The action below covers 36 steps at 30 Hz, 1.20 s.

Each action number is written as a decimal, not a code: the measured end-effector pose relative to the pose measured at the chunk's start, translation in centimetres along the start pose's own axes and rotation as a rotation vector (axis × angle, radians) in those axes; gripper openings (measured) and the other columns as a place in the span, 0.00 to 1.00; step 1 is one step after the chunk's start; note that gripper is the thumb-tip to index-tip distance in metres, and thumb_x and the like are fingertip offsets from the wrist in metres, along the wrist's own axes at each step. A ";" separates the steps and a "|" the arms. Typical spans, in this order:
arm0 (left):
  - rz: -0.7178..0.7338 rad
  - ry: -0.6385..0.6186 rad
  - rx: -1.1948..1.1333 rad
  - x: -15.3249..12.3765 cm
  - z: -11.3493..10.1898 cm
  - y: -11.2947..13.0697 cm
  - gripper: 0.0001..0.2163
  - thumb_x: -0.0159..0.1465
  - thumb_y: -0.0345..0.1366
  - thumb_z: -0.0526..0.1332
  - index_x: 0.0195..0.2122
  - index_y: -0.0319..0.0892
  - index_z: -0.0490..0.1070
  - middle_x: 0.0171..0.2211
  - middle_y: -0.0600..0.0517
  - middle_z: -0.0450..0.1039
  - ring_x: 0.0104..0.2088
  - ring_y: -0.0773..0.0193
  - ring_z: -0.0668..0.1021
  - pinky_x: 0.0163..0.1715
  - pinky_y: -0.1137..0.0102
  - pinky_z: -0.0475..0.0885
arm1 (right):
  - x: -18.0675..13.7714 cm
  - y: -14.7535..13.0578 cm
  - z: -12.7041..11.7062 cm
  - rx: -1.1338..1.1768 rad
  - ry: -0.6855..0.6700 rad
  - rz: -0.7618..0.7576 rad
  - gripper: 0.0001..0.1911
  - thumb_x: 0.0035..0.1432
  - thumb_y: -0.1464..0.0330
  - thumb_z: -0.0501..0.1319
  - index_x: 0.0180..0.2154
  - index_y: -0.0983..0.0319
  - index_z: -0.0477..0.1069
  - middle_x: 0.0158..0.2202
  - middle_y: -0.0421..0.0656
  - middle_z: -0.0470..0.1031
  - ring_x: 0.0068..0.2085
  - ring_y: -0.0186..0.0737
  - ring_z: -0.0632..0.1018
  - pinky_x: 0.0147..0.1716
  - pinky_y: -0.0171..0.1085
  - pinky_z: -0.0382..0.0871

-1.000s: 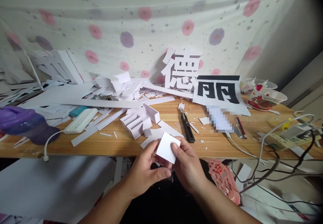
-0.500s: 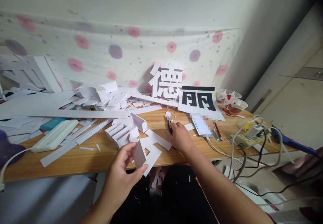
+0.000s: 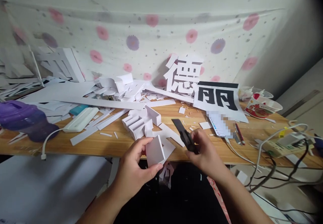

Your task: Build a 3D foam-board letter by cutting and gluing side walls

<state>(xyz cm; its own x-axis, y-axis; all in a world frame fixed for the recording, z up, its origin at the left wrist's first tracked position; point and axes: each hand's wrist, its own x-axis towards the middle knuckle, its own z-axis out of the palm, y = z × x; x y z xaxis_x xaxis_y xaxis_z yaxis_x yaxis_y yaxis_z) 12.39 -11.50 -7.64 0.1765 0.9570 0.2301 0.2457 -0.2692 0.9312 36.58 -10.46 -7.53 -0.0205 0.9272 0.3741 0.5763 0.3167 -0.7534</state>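
Note:
My left hand (image 3: 137,170) pinches a white foam-board piece (image 3: 155,150) between thumb and fingers at the table's front edge. One small panel of it stands up, and a flat cut-out part (image 3: 169,146) extends behind. In my right hand (image 3: 205,150) is a black utility knife (image 3: 185,134), its broad dark blade pointing up and left, apart from the board. Just behind the left hand stands a white foam-board form with raised walls (image 3: 136,123). A small white square (image 3: 182,110) lies farther back.
A white cut-out character (image 3: 184,74) leans on the flowered curtain beside a printed black character sheet (image 3: 217,96). A phone (image 3: 218,124), a paper bowl (image 3: 262,106) and a power strip (image 3: 285,145) with cables are at right. Scraps, a white power bank (image 3: 80,119) and a purple bottle (image 3: 27,119) occupy the left.
My right hand has lifted the knife off the table and brought it nearer the held piece. My left hand has tilted the piece. The view has turned left.

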 end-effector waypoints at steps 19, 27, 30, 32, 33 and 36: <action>-0.076 -0.065 -0.217 -1.1 0.6 2.4 0.26 0.47 0.38 0.72 0.48 0.44 0.69 0.44 0.47 0.76 0.42 0.57 0.78 0.44 0.68 0.74 | -2.7 -3.4 0.9 -0.275 -0.039 -0.367 0.07 0.56 0.74 0.54 0.36 0.62 0.69 0.31 0.46 0.71 0.32 0.43 0.68 0.30 0.39 0.61; -0.009 -0.066 -0.243 -1.2 0.4 2.5 0.24 0.46 0.34 0.72 0.46 0.46 0.71 0.39 0.51 0.77 0.39 0.60 0.79 0.41 0.72 0.75 | -2.4 -2.9 1.6 -0.312 0.015 -0.362 0.07 0.56 0.74 0.54 0.36 0.62 0.68 0.31 0.47 0.71 0.32 0.43 0.67 0.30 0.39 0.60; 0.002 -0.086 -0.253 -1.3 0.6 2.6 0.24 0.47 0.33 0.71 0.46 0.47 0.71 0.40 0.51 0.77 0.39 0.61 0.79 0.40 0.72 0.75 | -2.5 -2.8 1.8 -0.311 0.034 -0.359 0.07 0.57 0.75 0.54 0.36 0.62 0.68 0.31 0.47 0.71 0.32 0.43 0.67 0.30 0.39 0.59; -0.002 -0.092 -0.251 -1.5 0.7 2.7 0.24 0.46 0.33 0.71 0.46 0.46 0.71 0.40 0.50 0.77 0.38 0.60 0.79 0.39 0.71 0.75 | -2.6 -2.7 1.8 -0.315 0.063 -0.363 0.07 0.56 0.75 0.53 0.36 0.62 0.67 0.31 0.46 0.71 0.32 0.43 0.67 0.30 0.39 0.59; -0.008 -0.091 -0.246 -1.6 0.9 2.8 0.24 0.45 0.33 0.71 0.45 0.45 0.71 0.39 0.50 0.77 0.38 0.59 0.79 0.39 0.71 0.75 | -2.8 -2.7 1.8 -0.318 0.077 -0.363 0.07 0.56 0.76 0.53 0.36 0.62 0.67 0.31 0.46 0.71 0.32 0.42 0.67 0.30 0.39 0.59; -0.031 -0.117 -0.221 -2.3 1.2 3.0 0.25 0.44 0.33 0.71 0.45 0.44 0.71 0.38 0.49 0.77 0.38 0.57 0.79 0.38 0.69 0.75 | -3.7 -2.5 1.7 -0.340 0.110 -0.342 0.07 0.57 0.76 0.53 0.36 0.61 0.67 0.30 0.44 0.70 0.31 0.42 0.67 0.30 0.39 0.60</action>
<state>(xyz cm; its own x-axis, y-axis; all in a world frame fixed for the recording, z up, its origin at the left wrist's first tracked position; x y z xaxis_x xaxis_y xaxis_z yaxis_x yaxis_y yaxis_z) 13.84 -14.64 -5.75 0.2841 0.9421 0.1779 0.0408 -0.1973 0.9795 33.86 -14.37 -7.97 -0.1794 0.7492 0.6375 0.7856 0.4992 -0.3655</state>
